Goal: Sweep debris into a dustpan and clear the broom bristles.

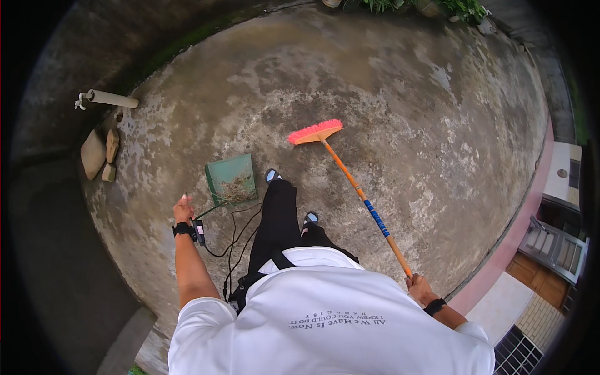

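My right hand [420, 288] is closed around the lower end of a broom [351, 181]. Its orange handle has a blue-wrapped section, and the head with pink bristles lies farther out on the ground. At the left, my left hand [183, 211] is closed at the end of the thin green handle of a dustpan [231, 169]; the grip itself is partly hidden. Dry, straw-like debris [237, 189] sits in the green pan, which is beside my foot. I cannot tell whether the pan touches the ground. A small black device [199, 231] is strapped at my left wrist.
Black cables [232, 240] hang between my left wrist and waist. A pipe with a tap [112, 99] and several stones [94, 154] stand along the left wall. Damp, stained concrete [400, 94] spreads ahead. Plants [462, 9] grow at the far edge; a pink ledge [500, 247] borders the right.
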A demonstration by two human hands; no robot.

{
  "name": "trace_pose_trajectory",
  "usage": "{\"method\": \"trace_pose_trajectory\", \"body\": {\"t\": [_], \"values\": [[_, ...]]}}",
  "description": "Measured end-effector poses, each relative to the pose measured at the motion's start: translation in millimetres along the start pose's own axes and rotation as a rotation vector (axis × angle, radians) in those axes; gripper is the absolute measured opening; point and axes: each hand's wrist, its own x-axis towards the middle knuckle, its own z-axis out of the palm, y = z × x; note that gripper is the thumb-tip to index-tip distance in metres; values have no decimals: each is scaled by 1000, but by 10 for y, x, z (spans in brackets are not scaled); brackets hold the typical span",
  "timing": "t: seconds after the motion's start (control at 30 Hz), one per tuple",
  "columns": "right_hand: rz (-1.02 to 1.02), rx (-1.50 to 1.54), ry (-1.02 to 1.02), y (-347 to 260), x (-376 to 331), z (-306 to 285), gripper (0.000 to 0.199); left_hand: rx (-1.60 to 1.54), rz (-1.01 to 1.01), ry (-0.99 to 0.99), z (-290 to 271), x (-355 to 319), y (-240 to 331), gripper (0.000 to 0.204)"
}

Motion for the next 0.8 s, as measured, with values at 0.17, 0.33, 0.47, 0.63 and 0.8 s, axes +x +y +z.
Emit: {"method": "trace_pose_trajectory", "body": {"t": [0.17, 0.33, 0.47, 0.63, 0.8], "values": [[-51, 184, -93, 437, -1110, 191, 30, -57, -51, 69, 42, -190, -185, 34], [-231, 188, -9, -87, -460, -30, 30, -71, -67, 92, -84, -406, -578, 30], [-355, 192, 36, -872, 878, -127, 30, -84, -51, 100, -239, -561, -717, 31], [-586, 147, 194, -2685, 2390, -649, 30, -138, -125, 131, -487, -907, -919, 30], [-596, 7, 325, -4325, 3322, -1156, 31, -208, -236, 215, -691, -1268, -1048, 31]]}}
